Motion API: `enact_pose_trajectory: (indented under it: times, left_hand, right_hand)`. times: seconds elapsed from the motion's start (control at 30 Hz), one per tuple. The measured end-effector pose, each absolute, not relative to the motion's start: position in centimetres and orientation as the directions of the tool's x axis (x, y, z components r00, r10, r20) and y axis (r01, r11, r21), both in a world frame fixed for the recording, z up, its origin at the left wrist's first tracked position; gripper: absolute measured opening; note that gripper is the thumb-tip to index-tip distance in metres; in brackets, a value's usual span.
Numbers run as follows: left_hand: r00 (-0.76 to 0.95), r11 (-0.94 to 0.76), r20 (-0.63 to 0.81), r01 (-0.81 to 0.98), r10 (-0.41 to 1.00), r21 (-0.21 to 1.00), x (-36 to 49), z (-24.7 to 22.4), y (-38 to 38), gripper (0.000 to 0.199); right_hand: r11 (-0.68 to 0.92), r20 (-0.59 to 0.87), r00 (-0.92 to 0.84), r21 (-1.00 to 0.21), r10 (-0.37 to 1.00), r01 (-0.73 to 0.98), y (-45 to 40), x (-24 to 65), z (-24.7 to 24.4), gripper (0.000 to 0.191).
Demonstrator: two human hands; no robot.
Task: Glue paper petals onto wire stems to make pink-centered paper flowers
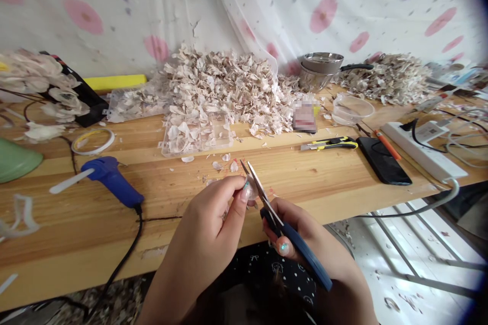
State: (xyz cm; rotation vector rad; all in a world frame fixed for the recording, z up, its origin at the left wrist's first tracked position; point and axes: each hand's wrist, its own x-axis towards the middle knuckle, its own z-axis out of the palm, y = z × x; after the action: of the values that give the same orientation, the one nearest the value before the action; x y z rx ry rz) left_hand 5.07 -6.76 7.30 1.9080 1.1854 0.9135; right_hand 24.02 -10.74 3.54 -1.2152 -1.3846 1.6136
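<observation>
Between the thumb and fingers of my left hand (219, 213) is a small pale, translucent petal-like flake (250, 189), held above the table's near edge. My right hand (301, 228) grips scissors (272, 208) by their dark blue handles. The blades are slightly apart and point up and away from me, right beside the flake. Whether they touch it I cannot tell. A few loose flakes (218, 165) lie on the wood just beyond my left hand. Past them, a clear compartment box (217, 134) holds more flakes.
A large heap of flakes (224, 86) covers the back middle. A blue glue gun (116, 177) with its cord lies left. At right are a yellow-black utility knife (331, 143), a black phone (383, 160), a white power strip (423, 152) and a clear round lid (353, 108). Metal bowls (320, 68) stand behind.
</observation>
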Motion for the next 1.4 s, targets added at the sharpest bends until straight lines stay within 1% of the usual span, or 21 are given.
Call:
enact_pose_trajectory:
  times: [0.27, 0.47, 0.63, 0.67, 0.73, 0.77, 0.83, 0.9, 0.97, 1.03, 1.1, 1.17, 1.23, 1.27, 1.33, 1.4]
  left_hand:
    - [0.33, -0.32, 0.19, 0.402, 0.925, 0.858, 4.9, 7.2, -6.7, 0.018]
    - [0.316, -0.309, 0.179, 0.432, 0.932, 0.847, 4.9, 7.1, -6.7, 0.019]
    - [0.308, -0.316, 0.195, 0.419, 0.931, 0.851, 4.9, 7.2, -6.7, 0.018]
    - [0.292, -0.321, 0.21, 0.409, 0.933, 0.854, 4.9, 7.1, -6.7, 0.018]
    - [0.233, -0.321, 0.245, 0.381, 0.941, 0.867, 4.9, 6.9, -6.6, 0.018]
    - [0.193, -0.316, 0.261, 0.362, 0.946, 0.877, 4.9, 6.8, -6.6, 0.018]
    - [0.112, -0.303, 0.281, 0.306, 0.953, 0.903, 5.1, 6.6, -6.7, 0.018]
    - [0.051, -0.31, 0.308, 0.254, 0.95, 0.916, 5.3, 6.5, -6.8, 0.018]
    - [0.018, -0.349, 0.354, 0.221, 0.935, 0.911, 5.6, 6.5, -6.9, 0.017]
    - [-0.009, -0.418, 0.433, 0.237, 0.902, 0.877, 5.9, 6.4, -7.1, 0.016]
    - [-0.025, -0.501, 0.533, 0.307, 0.845, 0.809, 6.2, 6.2, -7.1, 0.016]
    - [-0.018, -0.574, 0.639, 0.421, 0.769, 0.702, 6.4, 6.0, -7.0, 0.015]
    - [0.013, -0.607, 0.719, 0.547, 0.695, 0.577, 6.5, 5.8, -6.9, 0.017]
    - [0.033, -0.61, 0.748, 0.605, 0.662, 0.513, 6.5, 5.7, -6.8, 0.02]
    - [0.071, -0.594, 0.782, 0.694, 0.62, 0.408, 6.5, 5.8, -6.7, 0.026]
    - [0.087, -0.581, 0.792, 0.729, 0.604, 0.363, 6.7, 5.9, -6.7, 0.028]
  right_hand:
    - [-0.211, -0.229, -0.31, -0.973, 0.923, 0.089, -10.6, 24.0, 3.5, 0.064]
    - [-0.266, -0.265, -0.28, -0.963, 0.923, 0.036, -10.9, 24.0, 2.8, 0.062]
    - [-0.255, -0.274, -0.194, -0.96, 0.942, 0.115, -10.8, 24.1, 2.8, 0.053]
    - [-0.255, -0.277, -0.156, -0.956, 0.948, 0.146, -10.6, 24.2, 2.8, 0.05]
    - [-0.257, -0.27, -0.016, -0.931, 0.963, 0.261, -10.2, 24.6, 2.7, 0.044]
    - [-0.254, -0.244, 0.074, -0.902, 0.967, 0.349, -10.0, 24.8, 2.6, 0.039]
    - [-0.242, -0.142, 0.221, -0.804, 0.965, 0.543, -9.4, 25.4, 2.3, 0.031]
    - [-0.218, -0.055, 0.248, -0.683, 0.967, 0.697, -9.0, 25.9, 2.1, 0.027]
    - [-0.195, -0.025, 0.223, -0.588, 0.974, 0.785, -8.8, 26.1, 1.9, 0.027]
    - [-0.188, -0.018, 0.209, -0.519, 0.978, 0.834, -8.7, 25.9, 1.8, 0.027]
    - [-0.189, 0.006, 0.215, -0.451, 0.977, 0.872, -8.8, 25.3, 1.7, 0.026]
    - [-0.185, 0.038, 0.212, -0.359, 0.977, 0.915, -8.9, 24.7, 1.7, 0.024]
    - [-0.17, 0.057, 0.193, -0.277, 0.98, 0.946, -8.8, 24.2, 1.7, 0.024]
    - [-0.163, 0.057, 0.183, -0.254, 0.981, 0.953, -8.7, 24.1, 1.7, 0.024]
    - [-0.156, 0.054, 0.174, -0.246, 0.983, 0.957, -8.4, 24.0, 1.9, 0.024]
    - [-0.152, 0.057, 0.173, -0.269, 0.983, 0.951, -8.1, 24.1, 2.0, 0.024]
